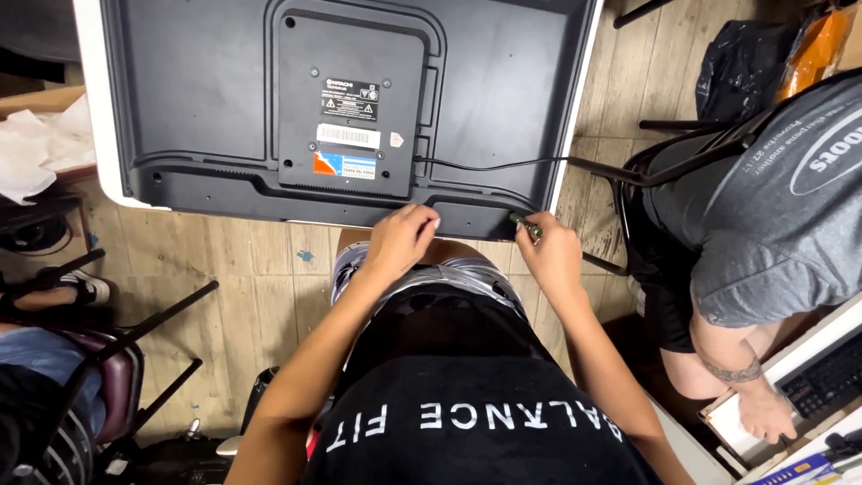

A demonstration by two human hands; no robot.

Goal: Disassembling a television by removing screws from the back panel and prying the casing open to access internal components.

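Left hand (400, 239) rested on TV back panel (206, 99) lower edge; right hand (549, 254) gripped green-handled screwdriver (526, 225) at its corner.

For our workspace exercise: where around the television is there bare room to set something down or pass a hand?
Bare wooden floor lies below the television back panel, between the black chair frame and the knee. Crowded: the lower edge, where the left hand and right hand with its screwdriver work beside a seated person.

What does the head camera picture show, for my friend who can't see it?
A person's left hand rests on the bottom edge of a flat TV's black back panel, while the right hand holds a green-handled screwdriver against it. Another person in a grey shirt sits to the right.
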